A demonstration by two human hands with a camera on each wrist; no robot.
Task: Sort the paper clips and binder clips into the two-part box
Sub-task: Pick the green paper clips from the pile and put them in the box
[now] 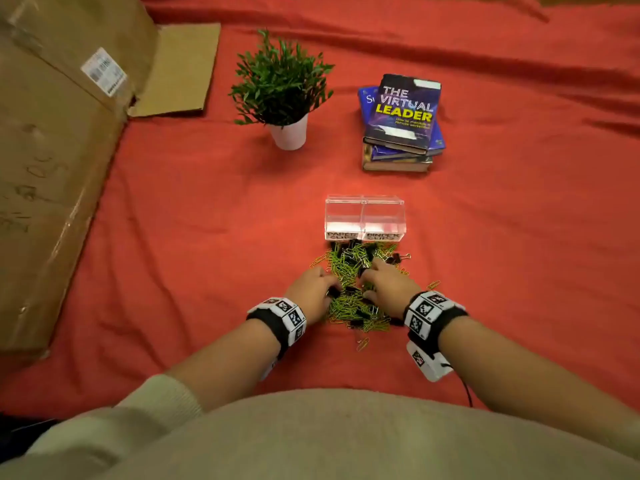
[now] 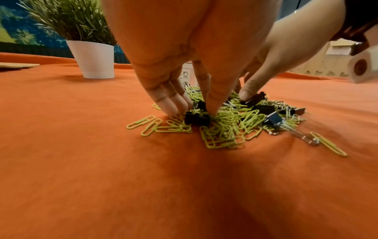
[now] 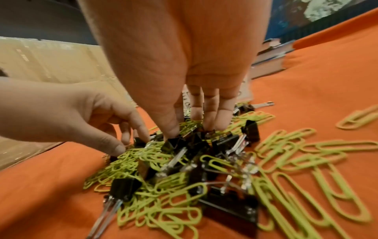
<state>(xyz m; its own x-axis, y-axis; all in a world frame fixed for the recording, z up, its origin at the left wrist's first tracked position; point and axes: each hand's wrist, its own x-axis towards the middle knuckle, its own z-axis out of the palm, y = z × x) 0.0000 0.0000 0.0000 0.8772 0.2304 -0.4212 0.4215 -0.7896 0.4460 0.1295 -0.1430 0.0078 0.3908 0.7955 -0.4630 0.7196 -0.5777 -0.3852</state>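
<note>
Paper clips [image 1: 346, 268] and binder clips [image 1: 356, 322]: mixed in one heap just before the two-part box [image 1: 364, 218], both compartments empty. Left hand [image 1: 311, 289] and right hand [image 1: 388, 289] on the heap; fingers [image 2: 171, 105] extended, tips among the clips, nothing visibly grasped. Beyond the box: potted plant [image 1: 282, 88], stacked books [image 1: 401, 123].

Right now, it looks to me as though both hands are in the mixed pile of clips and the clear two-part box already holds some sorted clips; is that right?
Not quite. The left hand and right hand are indeed in the mixed pile of clips, but the clear two-part box holds nothing yet: the head view shows both compartments empty.
</note>
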